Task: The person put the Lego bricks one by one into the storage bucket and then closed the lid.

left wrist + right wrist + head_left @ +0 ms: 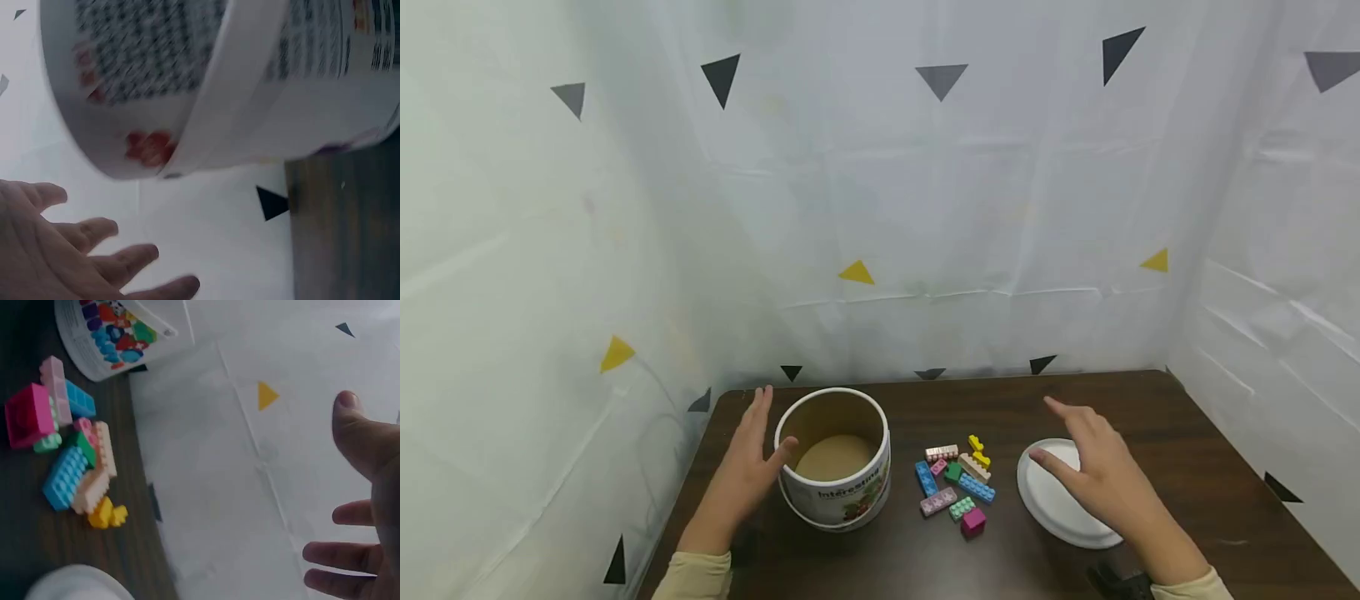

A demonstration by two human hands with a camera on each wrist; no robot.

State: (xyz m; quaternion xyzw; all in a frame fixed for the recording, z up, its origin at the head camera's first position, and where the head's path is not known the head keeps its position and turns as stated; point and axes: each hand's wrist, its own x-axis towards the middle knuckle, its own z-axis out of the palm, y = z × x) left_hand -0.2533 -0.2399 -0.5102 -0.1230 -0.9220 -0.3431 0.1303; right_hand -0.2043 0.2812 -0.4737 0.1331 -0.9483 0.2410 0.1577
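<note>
Left hand (739, 468): fingers extended, holding nothing, beside the upright bucket (850, 506) | Right hand (1097, 471): likewise unladen, above the white lid (1051, 504) | Toy bricks (953, 472): loose on the table (970, 404) between bucket and lid, apparently for both hands' reach.

with the green brick (953, 472) as the clock's centre in the head view, you have one bucket (820, 502) at nine, one white disc (1048, 492) at three and two hands, the left hand (747, 458) at nine, the right hand (1101, 471) at three. you can count eleven bricks: that one green, two yellow bricks (981, 459) between one and two, two blue bricks (927, 478) at nine and four, two pale peach bricks (974, 467) at eleven and three, one small pink brick (938, 467) at ten, one lilac brick (938, 502) at seven, one mint brick (962, 508) and one magenta brick (973, 522) around five.
</note>
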